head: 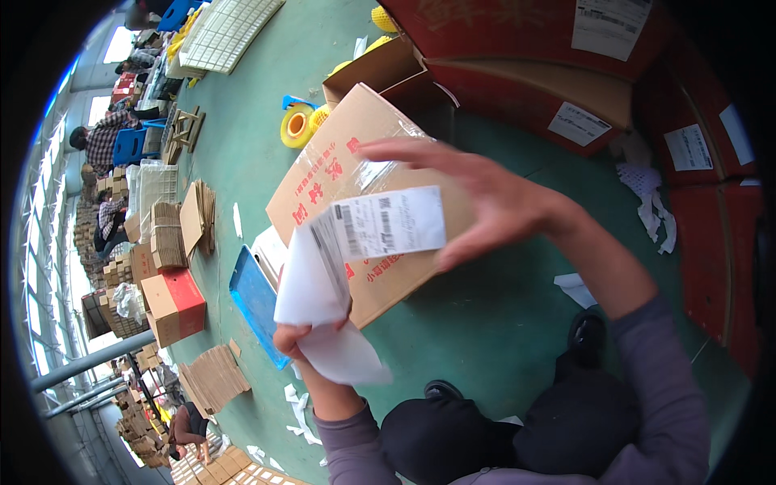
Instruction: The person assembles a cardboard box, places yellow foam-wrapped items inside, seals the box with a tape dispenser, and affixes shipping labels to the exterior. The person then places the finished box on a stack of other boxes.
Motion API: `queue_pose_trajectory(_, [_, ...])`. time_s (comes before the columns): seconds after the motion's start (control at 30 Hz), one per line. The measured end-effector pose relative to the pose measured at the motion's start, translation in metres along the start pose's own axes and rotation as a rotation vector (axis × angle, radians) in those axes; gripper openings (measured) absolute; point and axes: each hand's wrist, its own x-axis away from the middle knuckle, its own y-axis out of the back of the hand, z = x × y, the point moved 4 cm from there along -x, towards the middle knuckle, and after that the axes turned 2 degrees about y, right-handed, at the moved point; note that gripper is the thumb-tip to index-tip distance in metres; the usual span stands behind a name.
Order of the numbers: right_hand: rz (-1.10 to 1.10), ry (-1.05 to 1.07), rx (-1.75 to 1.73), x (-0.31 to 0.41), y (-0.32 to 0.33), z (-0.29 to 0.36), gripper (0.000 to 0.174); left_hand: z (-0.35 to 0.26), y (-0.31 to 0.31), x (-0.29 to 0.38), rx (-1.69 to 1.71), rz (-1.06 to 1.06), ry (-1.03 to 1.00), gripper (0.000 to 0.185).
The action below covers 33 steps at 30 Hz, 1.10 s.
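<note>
My left hand (297, 341) grips a folded strip of white paper shipping labels (312, 282), with its loose end hanging below. A printed label (394, 223) with barcodes stretches from the strip over the top of a brown cardboard carton (376, 297); whether it touches the carton I cannot tell. Red printing and shiny clear packing tape (376, 173) mark the carton's top. Over its right side hovers my right hand (479, 194), slightly blurred, with thumb and fingers spread around the label's free end and nothing visible between them.
A tape dispenser with a yellow roll (297, 125) is beyond the carton. Left of it rests a blue tray (254, 309). Red labelled cartons (521, 109) are stacked at right. Paper scraps (300, 412) litter the green floor. Several people work at far left, beside flattened cardboard (212, 379).
</note>
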Motion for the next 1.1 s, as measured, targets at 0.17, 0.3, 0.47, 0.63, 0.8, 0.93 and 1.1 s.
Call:
queue_pose_trajectory(0.17, [0.29, -0.003, 0.044, -0.048, -0.052, -0.024, 0.064, 0.005, -0.004, 0.009, -0.102, -0.313, -0.008, 0.091])
queue_pose_trajectory(0.3, [0.316, -0.309, -0.275, -0.037, -0.056, -0.015, 0.04, -0.007, -0.01, 0.013, -0.382, -0.163, -0.002, 0.116])
queue_pose_trajectory(0.47, [0.478, -0.523, -0.187, -0.016, -0.052, 0.002, 0.035, -0.015, -0.005, 0.005, -0.31, -0.059, 0.277, 0.129])
queue_pose_trajectory(0.63, [0.526, -0.547, -0.121, -0.009, -0.058, 0.009, 0.032, -0.019, -0.014, -0.006, -0.725, 0.163, 0.553, 0.031])
queue_pose_trajectory(0.8, [0.468, -0.544, -0.129, -0.002, -0.055, 0.009, 0.031, -0.017, -0.026, 0.004, -1.019, 0.065, 0.405, 0.028])
queue_pose_trajectory(0.93, [0.445, -0.365, -0.105, 0.002, -0.049, 0.006, 0.031, -0.038, -0.007, 0.024, -0.978, -0.451, 0.066, 0.023])
queue_pose_trajectory(1.1, [-0.172, -0.712, -0.087, 0.03, 0.021, -0.016, 0.03, -0.079, 0.039, 0.079, -0.851, -0.644, 0.086, 0.03])
